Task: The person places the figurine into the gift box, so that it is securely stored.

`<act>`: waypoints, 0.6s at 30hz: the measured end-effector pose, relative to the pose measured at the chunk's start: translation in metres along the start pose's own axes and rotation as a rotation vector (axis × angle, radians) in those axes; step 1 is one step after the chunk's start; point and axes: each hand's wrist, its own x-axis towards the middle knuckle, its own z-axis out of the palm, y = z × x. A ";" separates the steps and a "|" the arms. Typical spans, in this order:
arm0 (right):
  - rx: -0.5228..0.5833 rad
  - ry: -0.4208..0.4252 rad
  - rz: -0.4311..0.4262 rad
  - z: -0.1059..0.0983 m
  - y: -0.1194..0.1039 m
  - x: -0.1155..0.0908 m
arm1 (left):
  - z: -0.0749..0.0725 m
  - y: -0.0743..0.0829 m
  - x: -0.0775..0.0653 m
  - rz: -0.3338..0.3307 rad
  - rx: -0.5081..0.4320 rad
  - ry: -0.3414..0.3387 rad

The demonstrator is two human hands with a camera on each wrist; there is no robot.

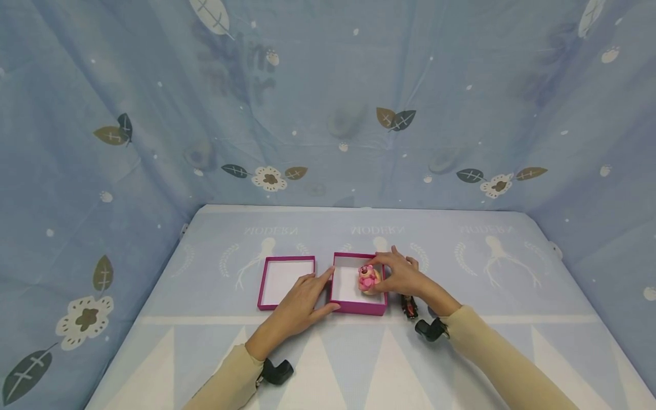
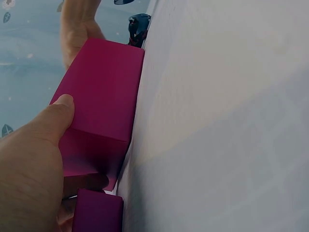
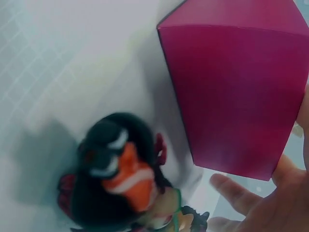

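Note:
In the head view a magenta box (image 1: pixel 359 307) with a white inside stands mid-table. A pink bear figurine (image 1: pixel 367 279) with a cream-coloured base is inside it, toward the right wall. My right hand (image 1: pixel 405 276) reaches over that wall and grips the figurine between thumb and fingers. My left hand (image 1: pixel 302 302) holds the box at its front left corner. In the left wrist view the thumb (image 2: pixel 60 113) presses the front face, with the fingers along the left side. Just right of the box lies a dark figurine (image 1: pixel 409 306) with an orange-and-white front (image 3: pixel 128 174).
A shallow magenta lid (image 1: pixel 261 285) with a white inside lies left of the box, its right edge close to my left fingers. Another small figurine (image 3: pixel 193 220) is beside the dark one, partly cut off. Blue patterned cloth (image 1: pixel 328 114) hangs behind the table.

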 end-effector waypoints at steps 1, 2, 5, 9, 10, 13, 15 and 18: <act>-0.001 -0.002 0.001 0.000 -0.001 0.000 | 0.000 0.000 0.000 -0.001 -0.001 -0.001; 0.001 -0.004 0.004 -0.001 -0.002 0.000 | 0.000 0.000 0.000 -0.001 0.000 -0.002; 0.000 -0.006 0.003 -0.001 -0.005 0.000 | 0.000 0.000 0.000 -0.001 0.001 -0.002; -0.020 -0.004 0.005 -0.001 -0.006 0.001 | 0.001 -0.001 0.000 0.005 0.001 0.004; -0.024 -0.003 0.009 -0.001 -0.006 0.001 | 0.002 -0.001 0.000 0.008 0.001 0.006; -0.038 -0.001 0.016 -0.001 -0.005 0.001 | 0.002 -0.002 0.001 0.017 0.000 0.016; -0.044 -0.001 0.016 -0.001 -0.005 0.002 | 0.002 -0.002 0.001 0.022 -0.007 0.022; -0.051 0.001 0.018 -0.001 -0.006 0.002 | 0.001 -0.002 0.000 0.024 -0.012 0.027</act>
